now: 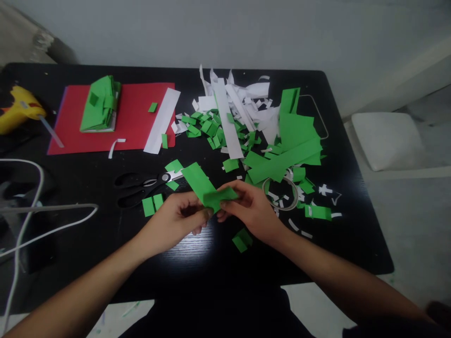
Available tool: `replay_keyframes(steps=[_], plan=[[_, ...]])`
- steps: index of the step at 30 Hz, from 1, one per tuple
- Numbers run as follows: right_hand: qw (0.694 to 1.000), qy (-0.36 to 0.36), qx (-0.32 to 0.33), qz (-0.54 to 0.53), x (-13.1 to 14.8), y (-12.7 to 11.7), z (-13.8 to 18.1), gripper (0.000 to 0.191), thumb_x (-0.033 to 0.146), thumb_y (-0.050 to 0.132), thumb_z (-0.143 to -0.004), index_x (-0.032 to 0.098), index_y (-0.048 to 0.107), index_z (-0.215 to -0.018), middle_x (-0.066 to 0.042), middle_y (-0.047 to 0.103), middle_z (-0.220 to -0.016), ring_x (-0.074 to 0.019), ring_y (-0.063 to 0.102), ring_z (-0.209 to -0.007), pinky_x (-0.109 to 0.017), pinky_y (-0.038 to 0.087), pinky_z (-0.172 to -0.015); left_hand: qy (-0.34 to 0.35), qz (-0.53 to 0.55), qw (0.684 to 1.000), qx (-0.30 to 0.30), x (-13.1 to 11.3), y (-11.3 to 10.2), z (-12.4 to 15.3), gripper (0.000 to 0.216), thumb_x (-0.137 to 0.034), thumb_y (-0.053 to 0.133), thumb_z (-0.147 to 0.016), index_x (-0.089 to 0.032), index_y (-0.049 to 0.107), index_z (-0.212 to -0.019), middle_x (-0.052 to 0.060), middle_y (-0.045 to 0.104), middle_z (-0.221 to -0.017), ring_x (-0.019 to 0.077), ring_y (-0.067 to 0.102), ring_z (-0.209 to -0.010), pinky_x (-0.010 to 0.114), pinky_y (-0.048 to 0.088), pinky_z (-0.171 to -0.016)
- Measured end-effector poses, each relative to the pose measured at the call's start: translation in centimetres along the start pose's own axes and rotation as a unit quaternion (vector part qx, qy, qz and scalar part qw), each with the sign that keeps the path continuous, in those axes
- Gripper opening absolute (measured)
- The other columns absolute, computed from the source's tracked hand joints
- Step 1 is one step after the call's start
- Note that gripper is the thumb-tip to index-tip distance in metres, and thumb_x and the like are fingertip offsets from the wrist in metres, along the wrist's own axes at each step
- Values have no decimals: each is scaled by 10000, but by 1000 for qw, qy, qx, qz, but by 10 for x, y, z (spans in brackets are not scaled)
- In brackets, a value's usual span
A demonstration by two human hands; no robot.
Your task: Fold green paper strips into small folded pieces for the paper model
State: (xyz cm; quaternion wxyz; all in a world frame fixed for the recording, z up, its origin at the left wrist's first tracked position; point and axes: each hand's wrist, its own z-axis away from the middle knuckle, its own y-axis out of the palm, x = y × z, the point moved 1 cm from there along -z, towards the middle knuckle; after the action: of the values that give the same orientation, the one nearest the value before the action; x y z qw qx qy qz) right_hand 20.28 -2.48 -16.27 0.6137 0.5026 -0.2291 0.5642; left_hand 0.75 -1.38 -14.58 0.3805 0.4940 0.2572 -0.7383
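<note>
Between my two hands, above the black table, is a green paper strip with a folded or bent part at its lower right end. My left hand pinches its lower edge between thumb and fingers. The thumb and fingers of my right hand close on the strip's right end. Behind my left hand lie black-handled scissors, blades partly covered by green paper bits. Two small green pieces lie left of that hand. A folded green piece rests on the table below my right hand.
A red sheet carries a stack of folded green paper and a white strip. A yellow glue gun and white cable are at left. Green scraps, white scraps and a tape roll spread behind and right.
</note>
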Motion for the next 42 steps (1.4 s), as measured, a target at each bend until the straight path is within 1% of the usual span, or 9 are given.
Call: replay_keyframes(steps=[3,6,8,10,15,22,28,32,42], plan=[[1000,5,-16,2,-1,0,-1,304,236,867,-735,201,668,-963,34,726,-706,-142,719,-580,-280,645,-608,8,-46,999,-17,-3,-2,1,263,-319,622,-948,-162,608,-737,-36,572,-601,87,523,-523,212,423,-511],[999,12,-29,10,-2,-1,-2,293,240,852,-738,202,644,-942,49,703,-661,-149,709,-551,-281,640,-564,66,-130,980,-134,-5,-8,5,303,-319,672,-928,-183,524,-701,-42,529,-604,88,480,-544,217,380,-507],[999,17,-33,17,-2,-2,-2,304,254,854,-737,202,636,-942,53,693,-656,-153,709,-541,-280,637,-545,137,-176,950,-217,-6,-12,8,230,-261,715,-895,-198,527,-777,-31,565,-693,108,534,-622,235,430,-563],[999,18,-33,23,-3,-2,-2,325,264,859,-739,205,634,-966,55,691,-653,-154,711,-532,-278,635,-538,216,-207,920,-253,-5,-16,10,178,-202,738,-868,-216,565,-909,-9,614,-814,140,601,-728,275,503,-659],[999,21,-18,26,-3,-3,-2,352,295,859,-759,210,628,-1010,56,695,-655,-157,725,-545,-287,643,-564,345,-280,865,-233,-2,-15,11,447,-93,783,-802,-257,593,-1172,41,688,-1087,209,680,-960,364,577,-837],[998,24,-20,46,-4,-2,-1,331,239,865,-738,199,631,-969,41,708,-670,-143,701,-530,-268,610,-548,334,-318,861,-215,-4,-9,14,373,-67,732,-862,-268,644,-1163,30,739,-1091,194,729,-982,322,586,-869],[994,-23,-38,102,-4,0,1,205,189,792,-775,189,661,-934,27,697,-684,-139,680,-546,-272,596,-557,373,-422,793,-231,-9,-11,13,515,-43,718,-881,-232,602,-1346,69,725,-1163,202,714,-1025,321,573,-914],[990,-44,-54,126,-2,1,1,94,202,742,-819,177,684,-888,20,693,-664,-131,669,-539,-254,577,-552,382,-446,772,-243,-9,-12,10,460,-40,722,-889,-187,637,-1317,86,712,-1135,193,715,-995,311,576,-903],[969,-98,-83,213,1,-2,1,68,251,696,-871,188,689,-843,12,689,-656,-142,681,-564,-254,545,-555,365,-423,791,-249,-9,-15,9,456,-70,741,-896,-169,630,-1327,94,711,-1169,200,709,-1043,316,580,-924]])
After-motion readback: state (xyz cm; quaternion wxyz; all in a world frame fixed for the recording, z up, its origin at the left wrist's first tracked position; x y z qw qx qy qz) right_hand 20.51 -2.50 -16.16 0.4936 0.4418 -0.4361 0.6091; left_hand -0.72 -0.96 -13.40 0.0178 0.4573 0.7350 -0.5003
